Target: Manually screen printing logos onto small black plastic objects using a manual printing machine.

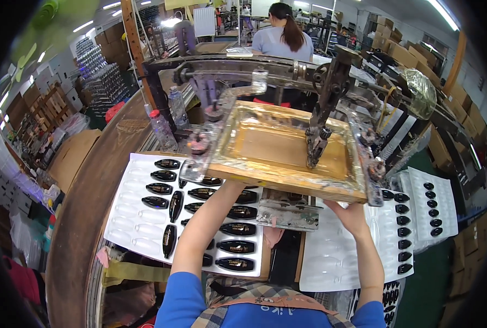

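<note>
Wooden screen frame (287,185), at picture centre, raised above a metal fixture (288,215). The left hand, hidden past its wrist (235,191), reaches beneath; the right hand (350,215) lies at the lower-right edge. Neither hand's grip can be told. Black bottle-shaped pieces (236,247), lower left.

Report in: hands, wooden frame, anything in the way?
Left fingers hidden beneath the wooden frame; right fingers partly showing under its near edge. Glossy black pieces on white trays left and right. Frame hides what's directly beneath.
</note>
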Tool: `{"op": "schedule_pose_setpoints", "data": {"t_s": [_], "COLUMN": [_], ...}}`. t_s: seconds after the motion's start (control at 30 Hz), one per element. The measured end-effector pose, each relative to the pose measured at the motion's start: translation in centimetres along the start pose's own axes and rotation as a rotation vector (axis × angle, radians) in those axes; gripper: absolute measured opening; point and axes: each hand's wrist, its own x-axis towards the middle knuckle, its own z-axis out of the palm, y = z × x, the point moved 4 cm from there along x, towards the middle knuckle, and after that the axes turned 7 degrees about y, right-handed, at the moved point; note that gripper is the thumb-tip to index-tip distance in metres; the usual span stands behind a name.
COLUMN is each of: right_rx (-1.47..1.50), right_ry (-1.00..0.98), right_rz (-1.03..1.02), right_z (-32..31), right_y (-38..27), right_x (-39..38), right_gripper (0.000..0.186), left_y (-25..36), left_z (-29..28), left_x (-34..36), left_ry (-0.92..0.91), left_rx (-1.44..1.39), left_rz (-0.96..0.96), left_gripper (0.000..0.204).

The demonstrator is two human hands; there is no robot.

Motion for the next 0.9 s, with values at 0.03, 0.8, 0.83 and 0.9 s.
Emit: {"op": "schedule_pose_setpoints", "data": {"t_s": [0.03, 0.8, 0.83, 0.9], "right_rx": [-0.045, -0.995, -1.081, -1.248], "right_ry": [-0.07, 0.037, 0.061, 0.112], "right_rz": [0.003, 0.395, 0.423, 0.496], "right_z": [1.4, -18.9, -22.4, -26.5], "right_y": [-0.9, 35.1, 37.5, 39.6], "right_x": [0.5, 0.6, -1.3, -2.1], "right_gripper": [0.032, 0.042, 0.043, 0.045], "left_y": [0.0, -2.1, -2.4, -2.0], "left_z": [-0.5, -31.8, -31.2, -29.3], "left_x": [0.3, -20.8, -20.3, -18.5], "left_ry": [0.009, 0.806, 0.731, 0.648], "left_rx": [-0.072, 0.874, 1.122, 1.315], "left_rz": [-0.035, -0.385, -0.385, -0.332], "left_gripper": [0.022, 0.014, 0.013, 0.012]}}
